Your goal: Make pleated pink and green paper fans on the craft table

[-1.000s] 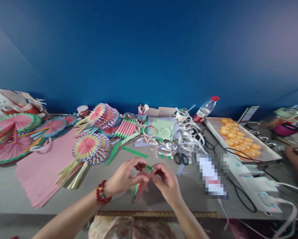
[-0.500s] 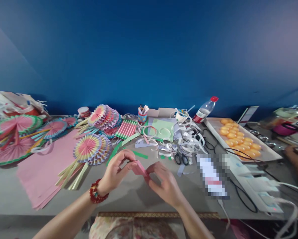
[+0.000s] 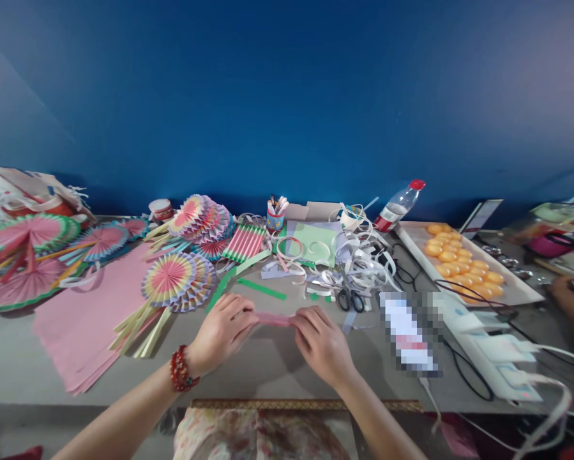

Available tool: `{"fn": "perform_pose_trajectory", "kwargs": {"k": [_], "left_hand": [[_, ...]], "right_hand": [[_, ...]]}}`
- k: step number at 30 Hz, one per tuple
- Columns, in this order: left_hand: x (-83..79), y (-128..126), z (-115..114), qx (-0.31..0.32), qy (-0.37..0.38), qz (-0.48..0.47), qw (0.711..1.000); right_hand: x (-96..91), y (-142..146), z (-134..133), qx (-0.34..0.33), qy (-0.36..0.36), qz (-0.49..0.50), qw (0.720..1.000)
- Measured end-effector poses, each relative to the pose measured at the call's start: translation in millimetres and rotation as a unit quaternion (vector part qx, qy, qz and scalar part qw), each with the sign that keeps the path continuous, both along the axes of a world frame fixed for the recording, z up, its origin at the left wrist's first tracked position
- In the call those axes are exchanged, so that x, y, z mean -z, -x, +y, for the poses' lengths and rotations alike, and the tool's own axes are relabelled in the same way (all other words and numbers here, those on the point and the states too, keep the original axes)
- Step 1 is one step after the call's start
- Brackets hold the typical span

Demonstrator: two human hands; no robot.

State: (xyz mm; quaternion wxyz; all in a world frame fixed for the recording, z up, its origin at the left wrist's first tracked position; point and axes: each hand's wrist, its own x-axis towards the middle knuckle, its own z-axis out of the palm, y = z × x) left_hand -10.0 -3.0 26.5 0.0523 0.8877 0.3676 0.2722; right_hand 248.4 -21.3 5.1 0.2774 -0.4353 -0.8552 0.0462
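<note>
A narrow strip of folded pink paper (image 3: 273, 318) lies level between my two hands, just above the grey table (image 3: 267, 367). My left hand (image 3: 222, 332), with a red bead bracelet on its wrist, pinches the strip's left end with closed fingers. My right hand (image 3: 321, 342) pinches the right end the same way. A round pleated paper fan (image 3: 172, 280) with pale stick handles lies just beyond my left hand.
Pink paper sheets (image 3: 80, 326) and more paper fans (image 3: 23, 262) cover the left. Scissors (image 3: 350, 299), white paper strips (image 3: 363, 265), a pen cup (image 3: 274, 217) and a bottle (image 3: 398, 204) sit behind. A tray of orange pieces (image 3: 459, 262), a power strip (image 3: 483, 345) and another person's hand (image 3: 571, 306) lie right.
The pink strip was held tilted and lower before; both hands have since turned it level and pulled it out lengthwise, moving slightly away from me.
</note>
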Motion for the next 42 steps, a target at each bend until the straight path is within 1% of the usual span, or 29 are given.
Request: {"fn": "perform_pose_trajectory", "kwargs": {"k": [3, 5, 9, 13, 17, 20, 22, 26, 28, 32, 35, 39, 42], "left_hand": [[20.9, -1, -5, -0.021, -0.02, 0.035, 0.999], [30.2, -1, -9, -0.021, -0.032, 0.073, 0.997], [41.7, -3, -17, -0.022, -0.026, 0.125, 0.992], [47.3, -5, -26, -0.03, 0.002, 0.14, 0.99], [47.6, -4, -32, -0.026, 0.021, 0.159, 0.987], [47.9, -1, -32, -0.014, 0.035, 0.166, 0.985], [48.6, 1, -31, -0.012, 0.051, 0.151, 0.987], [48.7, 2, -28, -0.029, 0.083, 0.106, 0.991], [48.2, 2, -28, -0.036, 0.103, 0.082, 0.991], [46.6, 3, -25, -0.039, 0.151, 0.028, 0.987], [43.3, 3, -20, -0.048, 0.183, -0.002, 0.982], [35.4, 0, -12, -0.072, 0.231, -0.004, 0.97], [30.4, 0, -6, -0.073, 0.268, 0.001, 0.961]], "right_hand": [[11.6, -6, -4, 0.028, -0.021, -0.019, 0.999], [16.9, -10, -9, 0.032, -0.035, -0.04, 0.998], [25.3, -12, -17, 0.025, -0.033, -0.071, 0.997], [33.2, -14, -24, 0.009, -0.009, -0.08, 0.997], [36.1, -16, -27, -0.008, 0.013, -0.085, 0.996], [35.1, -19, -25, -0.021, 0.033, -0.102, 0.994], [33.6, -21, -22, -0.023, 0.044, -0.111, 0.993], [27.8, -24, -17, -0.025, 0.063, -0.106, 0.992], [22.8, -24, -13, -0.03, 0.088, -0.087, 0.992], [12.5, -25, -5, -0.045, 0.17, -0.034, 0.984], [10.2, -23, 1, -0.034, 0.201, -0.007, 0.979], [12.9, -19, 4, -0.007, 0.202, 0.007, 0.979], [14.2, -17, 6, 0.006, 0.204, 0.013, 0.979]]}}
